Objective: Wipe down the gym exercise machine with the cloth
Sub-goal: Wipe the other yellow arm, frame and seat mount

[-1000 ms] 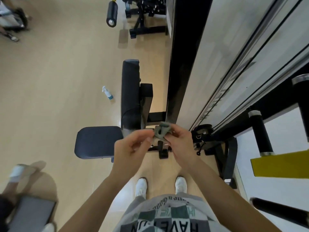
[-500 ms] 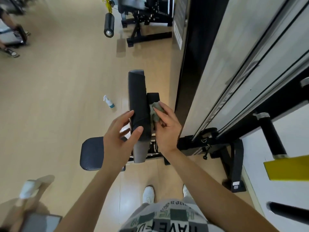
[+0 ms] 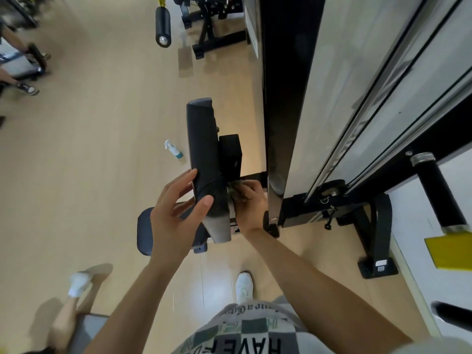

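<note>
From the head view, the left hand [image 3: 178, 210] clasps the gym machine's upright back pad [image 3: 204, 154], thumb on its near edge and fingers spread along the far side. The right hand [image 3: 251, 203] curls round the cloth [image 3: 236, 191], which is dim and seems bunched against the pad's right side. A spray bottle [image 3: 173, 149] lies on the floor [image 3: 89, 162].
</note>
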The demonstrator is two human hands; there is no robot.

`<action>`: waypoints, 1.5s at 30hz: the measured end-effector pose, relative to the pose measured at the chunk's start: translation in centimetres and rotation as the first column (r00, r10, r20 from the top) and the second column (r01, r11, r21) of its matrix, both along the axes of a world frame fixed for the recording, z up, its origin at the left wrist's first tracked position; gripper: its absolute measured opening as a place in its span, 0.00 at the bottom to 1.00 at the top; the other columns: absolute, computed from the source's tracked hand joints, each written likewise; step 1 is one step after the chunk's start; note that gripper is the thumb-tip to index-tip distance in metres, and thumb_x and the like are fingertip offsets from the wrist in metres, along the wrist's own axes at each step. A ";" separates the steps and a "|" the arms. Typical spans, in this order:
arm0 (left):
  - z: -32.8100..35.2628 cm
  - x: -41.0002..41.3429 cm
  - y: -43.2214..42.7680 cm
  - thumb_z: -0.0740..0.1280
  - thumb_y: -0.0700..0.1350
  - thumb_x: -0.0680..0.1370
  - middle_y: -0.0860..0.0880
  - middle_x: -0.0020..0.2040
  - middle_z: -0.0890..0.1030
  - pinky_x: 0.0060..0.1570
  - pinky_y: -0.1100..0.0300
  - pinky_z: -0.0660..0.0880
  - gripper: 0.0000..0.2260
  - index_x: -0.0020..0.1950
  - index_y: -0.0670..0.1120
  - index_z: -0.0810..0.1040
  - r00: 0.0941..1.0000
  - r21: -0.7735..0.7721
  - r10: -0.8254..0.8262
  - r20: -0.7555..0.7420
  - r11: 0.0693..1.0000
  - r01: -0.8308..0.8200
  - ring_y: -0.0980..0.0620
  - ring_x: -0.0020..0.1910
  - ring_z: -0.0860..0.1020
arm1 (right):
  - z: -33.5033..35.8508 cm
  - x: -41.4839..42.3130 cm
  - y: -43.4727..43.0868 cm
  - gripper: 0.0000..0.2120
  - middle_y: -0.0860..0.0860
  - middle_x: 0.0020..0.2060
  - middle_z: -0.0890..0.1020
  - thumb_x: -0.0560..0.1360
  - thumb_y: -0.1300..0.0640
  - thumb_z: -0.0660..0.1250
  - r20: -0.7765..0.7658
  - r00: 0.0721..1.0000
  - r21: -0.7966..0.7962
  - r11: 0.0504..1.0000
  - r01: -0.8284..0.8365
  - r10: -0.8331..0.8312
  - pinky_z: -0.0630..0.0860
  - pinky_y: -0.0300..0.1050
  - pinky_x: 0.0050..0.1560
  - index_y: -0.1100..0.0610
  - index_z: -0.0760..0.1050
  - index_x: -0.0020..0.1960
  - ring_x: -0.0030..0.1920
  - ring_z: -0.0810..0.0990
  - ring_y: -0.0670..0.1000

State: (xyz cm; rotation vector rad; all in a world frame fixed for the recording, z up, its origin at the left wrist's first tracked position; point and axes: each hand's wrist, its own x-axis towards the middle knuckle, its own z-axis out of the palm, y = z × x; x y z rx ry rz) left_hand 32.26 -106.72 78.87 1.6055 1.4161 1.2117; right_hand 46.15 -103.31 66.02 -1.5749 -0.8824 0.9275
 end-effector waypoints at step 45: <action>0.0 1.7 -1.1 0.70 0.42 0.79 0.54 0.66 0.80 0.59 0.59 0.79 0.21 0.72 0.48 0.75 0.994 -0.042 0.102 0.039 0.994 -0.101 0.47 0.67 0.78 | -2.0 0.9 1.0 0.11 0.50 0.48 0.84 0.75 0.67 0.71 -0.140 0.989 -0.166 0.983 -0.079 0.056 0.78 0.30 0.48 0.57 0.80 0.56 0.50 0.82 0.49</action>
